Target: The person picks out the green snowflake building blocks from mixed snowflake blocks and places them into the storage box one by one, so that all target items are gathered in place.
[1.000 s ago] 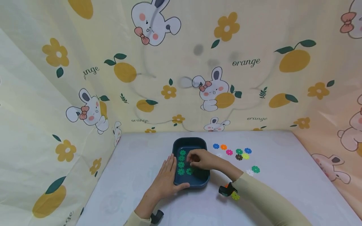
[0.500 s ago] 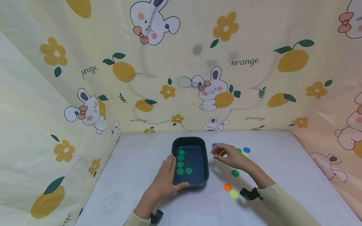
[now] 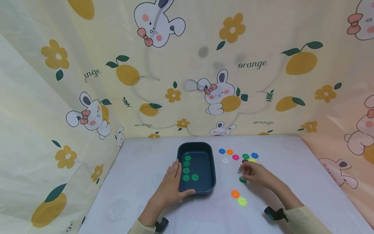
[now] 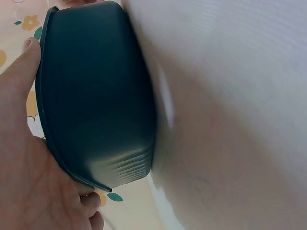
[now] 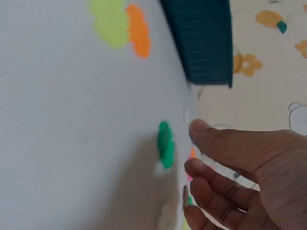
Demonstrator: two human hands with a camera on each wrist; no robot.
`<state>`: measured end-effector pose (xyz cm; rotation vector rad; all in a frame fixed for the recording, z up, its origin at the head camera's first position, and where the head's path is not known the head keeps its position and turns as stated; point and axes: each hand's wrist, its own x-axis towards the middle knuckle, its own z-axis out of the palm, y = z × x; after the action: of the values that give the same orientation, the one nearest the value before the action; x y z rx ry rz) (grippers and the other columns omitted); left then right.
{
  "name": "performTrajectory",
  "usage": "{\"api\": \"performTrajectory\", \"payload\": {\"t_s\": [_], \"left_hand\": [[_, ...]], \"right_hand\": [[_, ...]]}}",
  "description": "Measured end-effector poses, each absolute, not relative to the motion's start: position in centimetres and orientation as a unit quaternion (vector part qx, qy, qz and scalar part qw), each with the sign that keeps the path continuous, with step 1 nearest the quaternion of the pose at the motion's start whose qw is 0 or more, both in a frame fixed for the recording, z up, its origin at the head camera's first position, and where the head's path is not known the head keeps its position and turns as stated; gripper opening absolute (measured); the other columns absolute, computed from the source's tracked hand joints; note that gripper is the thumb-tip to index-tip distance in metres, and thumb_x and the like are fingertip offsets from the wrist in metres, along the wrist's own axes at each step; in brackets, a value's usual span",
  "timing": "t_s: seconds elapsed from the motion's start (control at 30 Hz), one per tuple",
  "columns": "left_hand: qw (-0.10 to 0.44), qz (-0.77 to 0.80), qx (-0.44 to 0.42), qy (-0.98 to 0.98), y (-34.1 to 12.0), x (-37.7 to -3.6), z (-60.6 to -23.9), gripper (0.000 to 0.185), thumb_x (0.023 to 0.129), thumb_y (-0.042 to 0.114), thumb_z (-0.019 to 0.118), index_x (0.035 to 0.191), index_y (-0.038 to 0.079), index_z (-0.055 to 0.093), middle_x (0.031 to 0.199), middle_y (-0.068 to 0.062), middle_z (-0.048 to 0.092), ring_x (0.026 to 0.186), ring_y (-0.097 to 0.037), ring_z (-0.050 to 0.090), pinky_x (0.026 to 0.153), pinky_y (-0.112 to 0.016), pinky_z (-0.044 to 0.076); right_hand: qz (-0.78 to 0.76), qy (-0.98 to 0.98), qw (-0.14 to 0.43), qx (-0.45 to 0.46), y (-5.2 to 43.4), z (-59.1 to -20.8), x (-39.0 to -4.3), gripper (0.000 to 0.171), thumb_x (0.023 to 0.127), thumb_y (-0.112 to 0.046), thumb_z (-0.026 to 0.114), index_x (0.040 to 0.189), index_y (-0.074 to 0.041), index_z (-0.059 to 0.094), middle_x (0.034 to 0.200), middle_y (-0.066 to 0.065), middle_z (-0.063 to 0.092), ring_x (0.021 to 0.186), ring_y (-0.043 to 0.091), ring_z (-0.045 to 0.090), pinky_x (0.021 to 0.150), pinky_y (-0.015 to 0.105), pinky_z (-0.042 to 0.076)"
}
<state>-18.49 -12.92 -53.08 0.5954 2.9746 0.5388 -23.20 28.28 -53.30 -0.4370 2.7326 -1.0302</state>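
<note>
My left hand [image 3: 168,191] lies along the left side of a dark blue tray [image 3: 206,172], fingers straight, thumb at the near rim. Inside the tray, several green flower-shaped discs [image 3: 186,170] form a column, with one more green disc [image 3: 195,177] beside its near end. To the tray's right, my right hand [image 3: 257,175] hovers low over a green flower disc [image 3: 242,179] on the table. In the right wrist view, thumb and fingertips are bent loosely and apart, nothing between them, and that green disc [image 5: 166,144] still lies on the table.
Behind the right hand lie loose blue [image 3: 222,151], orange [image 3: 230,151], pink [image 3: 235,157], white [image 3: 225,161] and green [image 3: 245,156] discs, with a brown one partly hidden. Nearer are an orange disc [image 3: 235,194] and a yellow disc [image 3: 242,201]. A patterned curtain [image 3: 163,107] borders the table.
My right hand has left the inside of the tray and moved right, down toward the loose green disc. The left hand and the discs in the tray stay put.
</note>
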Motion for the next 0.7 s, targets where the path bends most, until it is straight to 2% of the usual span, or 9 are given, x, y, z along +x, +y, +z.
{"api": "performTrajectory", "payload": {"t_s": [0.2, 0.4, 0.7], "left_hand": [[0.031, 0.172, 0.191, 0.966, -13.0, -18.6, -53.1, 0.127, 0.090, 0.082, 0.064, 0.172, 0.001, 0.010, 0.181, -0.017, 0.002, 0.167, -0.031, 0.004, 0.135, -0.052, 0.013], [0.030, 0.175, 0.190, 0.966, -13.0, -18.6, -53.2, 0.126, 0.090, 0.081, 0.066, 0.171, 0.000, 0.013, 0.181, -0.016, 0.002, 0.167, -0.031, 0.004, 0.135, -0.053, 0.013], [0.035, 0.177, 0.188, 0.965, -13.0, -18.7, -53.3, 0.126, 0.090, 0.080, 0.066, 0.171, 0.000, 0.011, 0.181, -0.015, 0.000, 0.167, -0.030, 0.003, 0.136, -0.051, 0.010]], "right_hand": [[-0.330, 0.929, 0.107, -0.131, 29.1, -54.4, -23.1, 0.030, 0.087, -0.019, 0.091, 0.109, -0.012, 0.072, 0.100, 0.001, 0.061, 0.097, 0.022, 0.054, 0.074, 0.024, 0.054], [-0.347, 0.921, 0.113, -0.135, 29.0, -54.7, -23.1, 0.025, 0.088, -0.015, 0.090, 0.101, -0.011, 0.069, 0.096, 0.002, 0.059, 0.095, 0.023, 0.053, 0.072, 0.022, 0.053], [-0.331, 0.927, 0.128, -0.122, 28.9, -54.1, -22.7, 0.034, 0.087, -0.018, 0.091, 0.110, -0.008, 0.068, 0.099, 0.004, 0.057, 0.097, 0.023, 0.053, 0.073, 0.023, 0.053]]}}
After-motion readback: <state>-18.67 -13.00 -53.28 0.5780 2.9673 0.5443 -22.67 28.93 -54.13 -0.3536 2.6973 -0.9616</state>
